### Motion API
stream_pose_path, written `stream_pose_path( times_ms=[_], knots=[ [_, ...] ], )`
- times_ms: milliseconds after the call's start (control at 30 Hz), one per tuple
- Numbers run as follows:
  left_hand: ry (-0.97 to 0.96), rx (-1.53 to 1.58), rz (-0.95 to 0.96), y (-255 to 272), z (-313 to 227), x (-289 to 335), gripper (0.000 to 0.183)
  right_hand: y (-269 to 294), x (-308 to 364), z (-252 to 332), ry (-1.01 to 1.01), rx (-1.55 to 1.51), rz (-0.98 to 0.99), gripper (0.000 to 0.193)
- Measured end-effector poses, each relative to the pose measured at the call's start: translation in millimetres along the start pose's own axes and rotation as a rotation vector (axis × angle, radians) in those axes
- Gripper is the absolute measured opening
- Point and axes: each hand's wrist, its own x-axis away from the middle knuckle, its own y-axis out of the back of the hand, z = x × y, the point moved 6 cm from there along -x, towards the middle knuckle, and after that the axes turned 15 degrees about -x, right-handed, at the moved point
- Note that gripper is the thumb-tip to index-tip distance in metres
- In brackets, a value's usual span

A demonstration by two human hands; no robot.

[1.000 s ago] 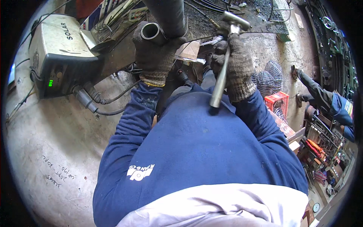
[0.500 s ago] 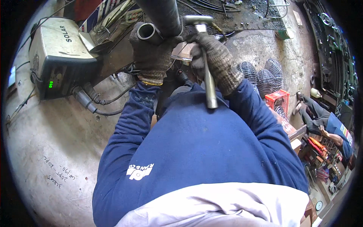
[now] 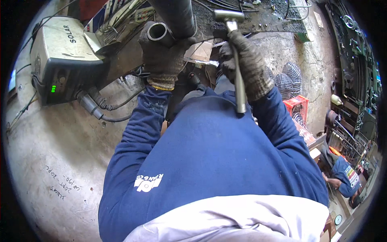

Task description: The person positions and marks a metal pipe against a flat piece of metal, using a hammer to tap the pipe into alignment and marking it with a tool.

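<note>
My left hand (image 3: 164, 60), in a dirty knitted glove, is closed around a short open-ended metal tube (image 3: 167, 39). This tube lies against a thicker dark pipe (image 3: 176, 18) that rises toward the top of the view. The tube's round mouth faces up, and the glove hides its lower part. To the right, my right hand (image 3: 250, 60), gloved alike, grips a hammer (image 3: 239, 86) by the upper handle. The hammer's metal head is up above the fist, beside the pipe and apart from it. Its handle end hangs down in front of my blue shirt.
On the left stands a cream-and-black machine (image 3: 68, 56) with a green display and a thick cable (image 3: 90, 105). Behind my hands is a dark worktop (image 3: 274, 22) with rods and scraps. Wire coils (image 3: 292, 78) and a red crate (image 3: 297, 105) stand right. Another person (image 3: 346, 177) is at the far right.
My right hand has moved to the right and slightly up with the hammer, away from the left hand and tube. My left hand stays put. The other person has shifted lower in view.
</note>
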Motion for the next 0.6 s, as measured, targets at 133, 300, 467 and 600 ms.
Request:
stream_pose_path(
  times_ms=[133,300,467,600],
  knots=[
    [-0.1,-0.008,-0.083,0,-4,-5,0.075,20,-6,3,0.002,-0.118,0.019,0.038],
    [-0.051,0.024,0.037,4,-14,-6,0.079,-14,-3,-1,0.008,0.199,0.082,0.032],
    [-0.103,-0.126,-0.065,1,-8,-3,0.079,11,-4,17,0.024,-0.063,0.027,0.036],
    [-0.076,0.142,0.007,-2,-4,-6,0.082,14,0,16,0.072,-0.037,-0.052,0.036]
  ],
)
